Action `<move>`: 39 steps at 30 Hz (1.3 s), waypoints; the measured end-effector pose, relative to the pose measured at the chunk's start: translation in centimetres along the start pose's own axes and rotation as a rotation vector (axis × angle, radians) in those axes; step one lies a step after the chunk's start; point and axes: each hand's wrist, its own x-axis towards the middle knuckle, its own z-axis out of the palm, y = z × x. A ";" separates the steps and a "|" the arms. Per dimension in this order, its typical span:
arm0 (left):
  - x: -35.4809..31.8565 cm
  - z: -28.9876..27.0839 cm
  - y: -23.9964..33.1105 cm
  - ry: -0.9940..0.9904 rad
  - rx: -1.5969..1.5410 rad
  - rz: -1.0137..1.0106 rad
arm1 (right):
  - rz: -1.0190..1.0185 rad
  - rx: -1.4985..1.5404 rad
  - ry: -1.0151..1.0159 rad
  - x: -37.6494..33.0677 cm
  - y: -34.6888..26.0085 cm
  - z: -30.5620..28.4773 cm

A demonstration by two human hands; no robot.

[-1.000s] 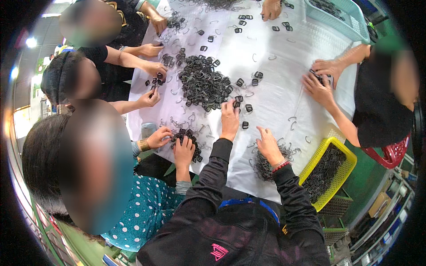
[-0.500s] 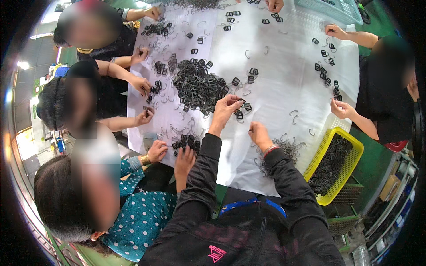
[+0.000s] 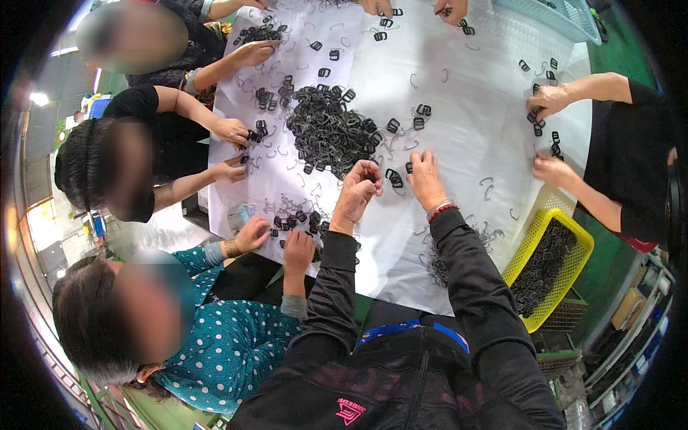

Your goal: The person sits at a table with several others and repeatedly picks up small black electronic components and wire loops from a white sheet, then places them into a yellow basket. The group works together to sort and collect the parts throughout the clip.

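Over the white-covered table, my left hand (image 3: 355,192) is closed, its thumb and fingers curled round a small black buckle that is mostly hidden. To its right my right hand (image 3: 427,180) reaches forward, fingertips closed at another black buckle (image 3: 410,168). Between the two hands lies a loose black buckle (image 3: 393,178). A big heap of black buckles (image 3: 326,129) rises just beyond my left hand. A few single buckles (image 3: 423,110) lie farther out, with thin wire hooks (image 3: 487,188) scattered on the sheet.
A pile of wire hooks (image 3: 438,266) lies beside my right forearm. A yellow basket (image 3: 582,259) of dark parts stands at the right edge, a light blue basket (image 3: 573,21) at the far right. Co-workers' hands (image 3: 299,251) handle parts at the left, far and right sides.
My left hand has drawn slightly nearer and its fingers have curled in. My right hand has moved forward from the bare sheet to a buckle.
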 end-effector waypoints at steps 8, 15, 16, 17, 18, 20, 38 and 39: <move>2.9 0.3 -6.0 0.205 1.535 0.192 | 0.411 0.743 -0.120 -2.7 1.6 -2.2; 3.2 1.5 -3.7 0.181 0.976 -0.015 | 0.678 1.918 -0.170 -10.2 1.5 -8.9; 3.1 1.7 -3.2 0.152 0.791 -0.017 | 0.594 1.999 -0.179 -11.3 1.6 -9.6; 3.0 2.0 -2.7 0.154 0.923 0.028 | 0.569 2.081 -0.223 -11.9 1.6 -10.1; 2.9 2.2 -2.3 0.175 1.060 0.029 | 0.473 2.192 -0.296 -12.3 1.8 -10.5; 3.1 2.8 -1.4 0.180 1.308 0.124 | 0.331 2.249 -0.317 -12.8 2.0 -11.0; -0.5 1.7 -5.6 0.156 1.193 0.014 | 0.838 2.085 -0.253 -16.1 2.2 -10.1; -0.9 1.6 -6.9 0.193 1.397 0.139 | 0.869 2.064 -0.251 -16.6 2.2 -9.8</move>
